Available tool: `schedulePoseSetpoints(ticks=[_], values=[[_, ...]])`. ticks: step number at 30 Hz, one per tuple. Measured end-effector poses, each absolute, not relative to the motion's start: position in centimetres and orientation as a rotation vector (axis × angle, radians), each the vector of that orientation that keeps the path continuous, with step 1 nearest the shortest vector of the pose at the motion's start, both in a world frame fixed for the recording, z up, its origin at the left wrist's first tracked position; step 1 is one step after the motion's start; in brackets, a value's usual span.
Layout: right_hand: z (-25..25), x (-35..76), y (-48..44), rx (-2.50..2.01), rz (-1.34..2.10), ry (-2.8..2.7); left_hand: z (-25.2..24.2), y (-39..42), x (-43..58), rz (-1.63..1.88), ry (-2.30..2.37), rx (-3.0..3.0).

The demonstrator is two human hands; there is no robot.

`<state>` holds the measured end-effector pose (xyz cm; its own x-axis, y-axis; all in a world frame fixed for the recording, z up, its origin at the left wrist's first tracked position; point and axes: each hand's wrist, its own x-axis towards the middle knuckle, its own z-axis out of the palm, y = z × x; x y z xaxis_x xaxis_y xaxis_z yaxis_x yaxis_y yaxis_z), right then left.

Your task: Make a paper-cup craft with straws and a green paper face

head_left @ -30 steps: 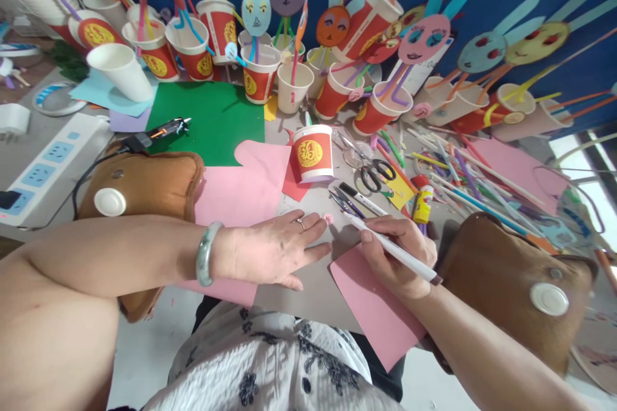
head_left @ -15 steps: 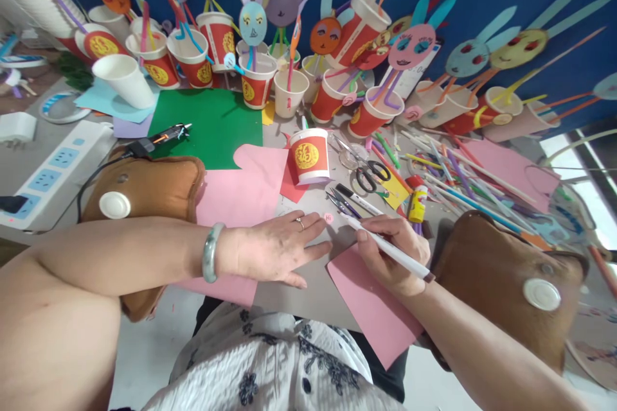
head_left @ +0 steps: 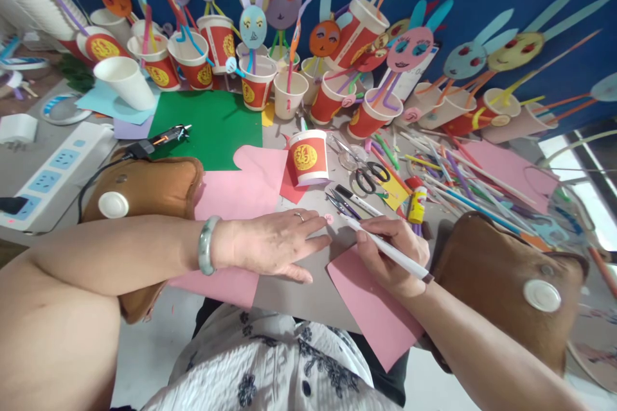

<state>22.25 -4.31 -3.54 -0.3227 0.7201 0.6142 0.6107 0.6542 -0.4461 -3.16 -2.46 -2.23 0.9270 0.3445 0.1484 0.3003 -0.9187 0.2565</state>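
My left hand (head_left: 277,245) lies on the table with its fingers stretched out, holding nothing. Just beyond its fingertips is a small round pink paper disc (head_left: 329,219) with "Hi" written on it. My right hand (head_left: 393,253) grips a white marker pen (head_left: 400,258), its tip pointing left towards the disc. Under my right wrist lies a sheet of pink paper (head_left: 371,308). A capped black-and-white marker (head_left: 359,200) and a pair of pointed metal tools (head_left: 340,203) rest beyond the pen tip. A red and white paper cup (head_left: 309,157) stands upside down behind the disc.
Black-handled scissors (head_left: 371,176) and a yellow glue stick (head_left: 417,200) lie right of the cup. Paper cups with rabbit faces (head_left: 253,27) line the back. Brown cushions (head_left: 511,295) sit on both sides. A glue gun (head_left: 164,139) lies on green card (head_left: 207,119); a power strip (head_left: 60,170) is at left.
My left hand has shifted slightly, its thumb reaching a little further right. My right hand keeps the marker pen in nearly the same place.
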Motion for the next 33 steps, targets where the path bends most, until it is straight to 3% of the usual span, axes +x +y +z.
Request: schedulePoseSetpoints(ticks=[17,33], values=[[-3.5,21.6,-4.1,-1.009,0.21,-2.141,-2.0,-2.0,-3.5,0.13,0.579,3.024],[-4.0,21.2,-4.2,-1.098,0.248,-2.218,-1.7,-2.1,-3.6,0.2,0.589,2.977]])
